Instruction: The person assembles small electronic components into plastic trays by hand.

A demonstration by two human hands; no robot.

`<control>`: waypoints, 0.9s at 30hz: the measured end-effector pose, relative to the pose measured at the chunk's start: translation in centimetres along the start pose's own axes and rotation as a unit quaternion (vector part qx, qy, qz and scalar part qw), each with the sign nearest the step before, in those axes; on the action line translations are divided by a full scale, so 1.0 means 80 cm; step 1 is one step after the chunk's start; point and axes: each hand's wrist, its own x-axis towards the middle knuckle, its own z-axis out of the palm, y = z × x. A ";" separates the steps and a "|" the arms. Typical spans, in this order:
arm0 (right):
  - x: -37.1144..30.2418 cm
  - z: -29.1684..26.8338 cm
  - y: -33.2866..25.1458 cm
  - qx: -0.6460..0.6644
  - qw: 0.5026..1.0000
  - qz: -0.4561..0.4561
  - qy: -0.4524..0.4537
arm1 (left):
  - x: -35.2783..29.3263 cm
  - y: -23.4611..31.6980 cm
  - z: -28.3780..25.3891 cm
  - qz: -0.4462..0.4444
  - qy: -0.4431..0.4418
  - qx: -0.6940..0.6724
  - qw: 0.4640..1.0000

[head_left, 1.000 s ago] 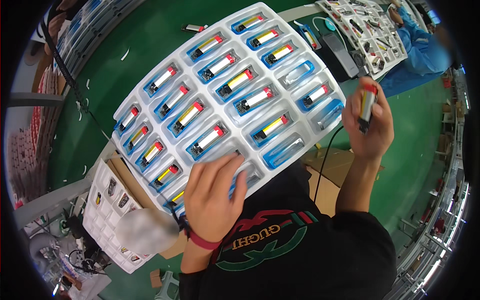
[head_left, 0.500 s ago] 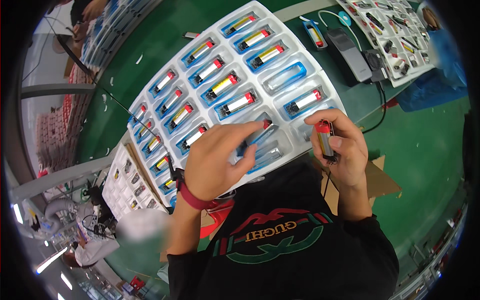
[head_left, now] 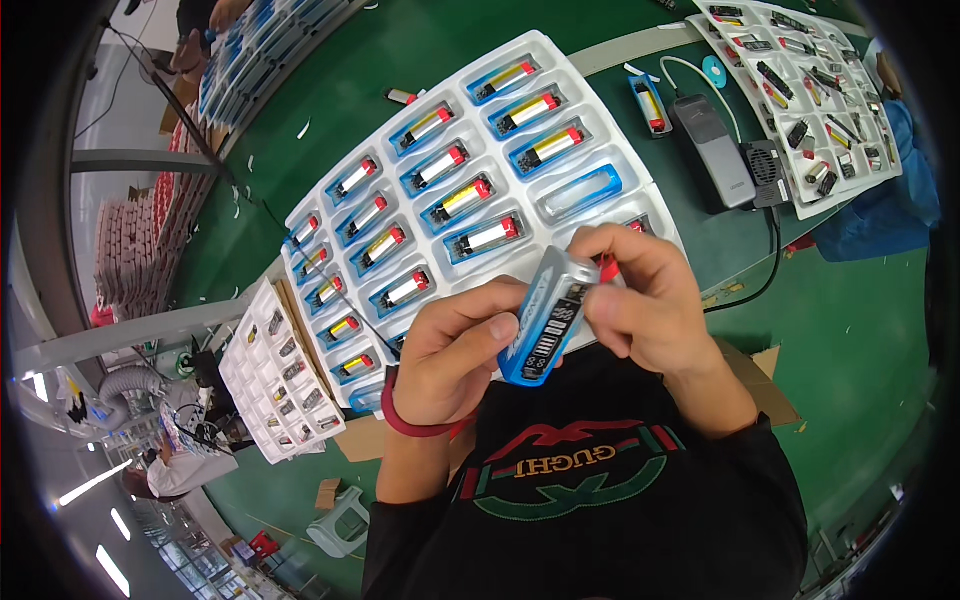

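My left hand (head_left: 455, 350) grips a blue and clear plastic case (head_left: 530, 345), tilted in front of my chest. A black circuit board (head_left: 556, 338) with pale parts shows along the case. At the case's upper end, my right hand (head_left: 650, 305) pinches a small part with a red end (head_left: 609, 268); its fingers hide most of it, so I cannot tell how far it sits in the case. Beneath both hands lies a white moulded tray (head_left: 601, 108), its wells holding blue cases with red-ended battery cells (head_left: 487, 234). One blue case (head_left: 580, 194) in it has no cell.
Beyond the tray's right side are a dark grey box-shaped device (head_left: 715, 150), a black adapter (head_left: 768, 172) with cables, and another filled case (head_left: 650, 105). Trays of loose parts stand at right (head_left: 800, 75) and lower left (head_left: 262, 385). Another person's hand (head_left: 228, 14) is far left.
My left hand has lifted a blue case out of the tray and brought it to my right hand. The cell in my right hand has moved left to the case's end. The view has shifted slightly.
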 end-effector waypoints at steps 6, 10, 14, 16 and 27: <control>0.012 0.008 -0.002 0.075 0.995 0.046 0.050 | 0.002 0.019 0.018 0.042 0.086 0.042 0.995; 0.020 0.017 0.004 0.067 0.991 0.018 0.112 | 0.001 0.023 0.011 0.028 0.117 0.024 0.992; 0.021 0.025 0.012 0.064 0.990 -0.006 0.124 | -0.012 0.024 -0.006 0.059 0.079 0.029 0.995; 0.017 0.024 0.016 0.058 0.995 -0.018 0.083 | -0.018 0.022 -0.001 0.085 0.084 0.048 0.992; 0.010 0.060 0.034 0.048 0.993 -0.043 0.097 | -0.020 0.019 -0.039 0.068 0.112 -0.102 0.986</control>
